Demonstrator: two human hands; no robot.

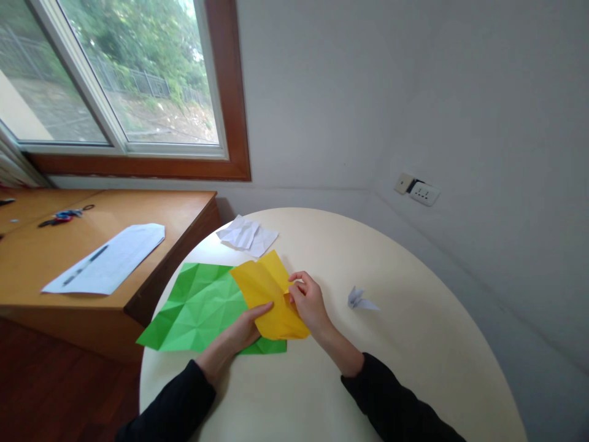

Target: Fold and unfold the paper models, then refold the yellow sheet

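Note:
A creased sheet of yellow paper (264, 285) is held up above the round table. My left hand (248, 328) grips its lower left side, thumb on top and the other fingers hidden beneath. At its right edge my right hand (306, 301) pinches the paper between thumb and fingers, where a small part is folded up. Under the yellow sheet and to its left lies a larger green paper (202, 307), covered in fold lines, flat on the table.
The round cream table (414, 368) also bears crumpled white paper (248, 235) at the back and a small folded paper bird (359, 299) at the right. On the wooden desk (184, 212) to the left are white sheets (133, 245), a pen (85, 265) and scissors (67, 215).

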